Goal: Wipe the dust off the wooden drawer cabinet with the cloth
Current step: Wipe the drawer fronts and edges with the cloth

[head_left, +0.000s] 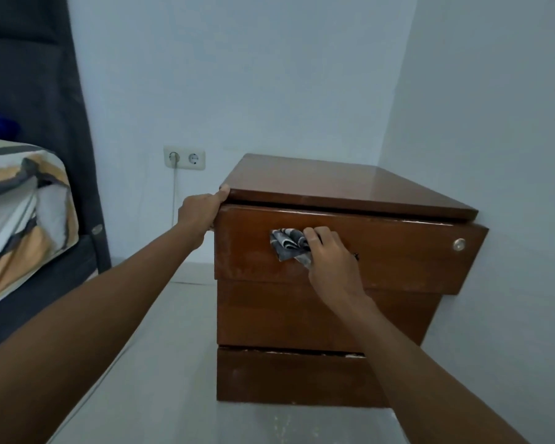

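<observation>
A brown wooden drawer cabinet with three drawer fronts stands on the floor in the room's corner. Its top drawer juts out a little and carries a round metal lock at the right. My right hand presses a crumpled grey-and-white patterned cloth against the front of the top drawer, near its middle. My left hand grips the cabinet's upper left corner, thumb on the edge of the top board.
A bed with a striped cover and a dark frame stands at the left. A double wall socket with a white cable plugged in sits behind the cabinet's left side. Light walls close in behind and at the right. Pale floor tiles run between bed and cabinet.
</observation>
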